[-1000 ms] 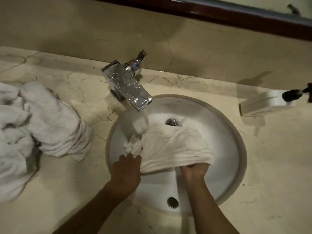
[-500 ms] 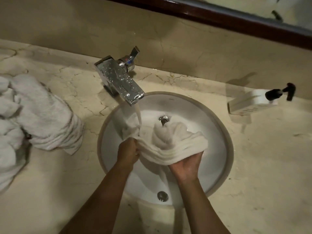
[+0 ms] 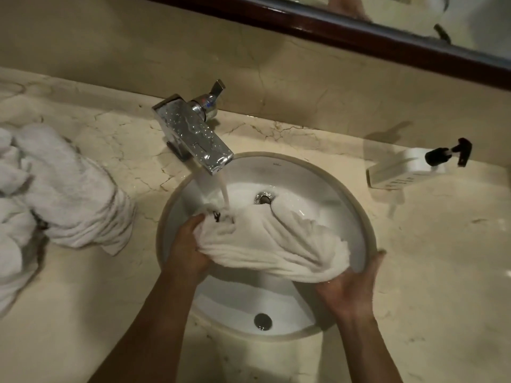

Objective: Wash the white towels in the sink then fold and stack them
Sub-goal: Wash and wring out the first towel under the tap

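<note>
A wet white towel (image 3: 276, 244) lies bunched across the round white sink (image 3: 367, 230), stretched between both hands. My left hand (image 3: 188, 244) grips its left end, right under the running water from the chrome faucet (image 3: 193, 136). My right hand (image 3: 351, 288) cups the right end from below, palm up, fingers curled on the cloth. A small dark tag shows on the towel by my left thumb. The far fold of the towel reaches the drain (image 3: 264, 199).
A heap of other white towels (image 3: 55, 194) lies on the marble counter (image 3: 428, 272) at the left. A white soap dispenser with a black pump (image 3: 409, 167) lies on its side at the right. A mirror frame (image 3: 359, 31) runs above the backsplash.
My hands have moved apart, drawing the towel out wider across the basin. My right hand has gone toward the sink's right rim. The camera has shifted slightly.
</note>
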The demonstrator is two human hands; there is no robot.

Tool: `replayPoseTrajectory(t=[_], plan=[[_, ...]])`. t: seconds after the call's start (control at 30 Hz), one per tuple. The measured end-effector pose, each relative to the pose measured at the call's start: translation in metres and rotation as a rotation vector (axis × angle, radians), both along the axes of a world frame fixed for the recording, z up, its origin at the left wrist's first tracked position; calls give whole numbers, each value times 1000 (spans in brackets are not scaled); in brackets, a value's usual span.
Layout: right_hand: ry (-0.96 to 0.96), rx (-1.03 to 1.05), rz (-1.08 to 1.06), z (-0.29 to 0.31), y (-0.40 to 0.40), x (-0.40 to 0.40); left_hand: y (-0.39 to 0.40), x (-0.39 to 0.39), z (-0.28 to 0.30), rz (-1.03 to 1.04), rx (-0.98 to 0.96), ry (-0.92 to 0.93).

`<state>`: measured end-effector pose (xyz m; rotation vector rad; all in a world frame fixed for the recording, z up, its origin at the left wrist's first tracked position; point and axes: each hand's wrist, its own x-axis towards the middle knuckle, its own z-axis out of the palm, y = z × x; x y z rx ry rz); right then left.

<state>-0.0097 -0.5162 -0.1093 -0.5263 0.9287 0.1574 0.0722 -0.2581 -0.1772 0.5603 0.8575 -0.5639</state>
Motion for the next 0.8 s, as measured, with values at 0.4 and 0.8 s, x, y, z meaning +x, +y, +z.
replayPoseTrajectory(t=[0.4,0.8], plan=[[-277,-1135,793,34,27,18,-16,17,8,-25,493,-51],[-27,-726,738,-26,162,89,-31,9,54,-307,574,-152]])
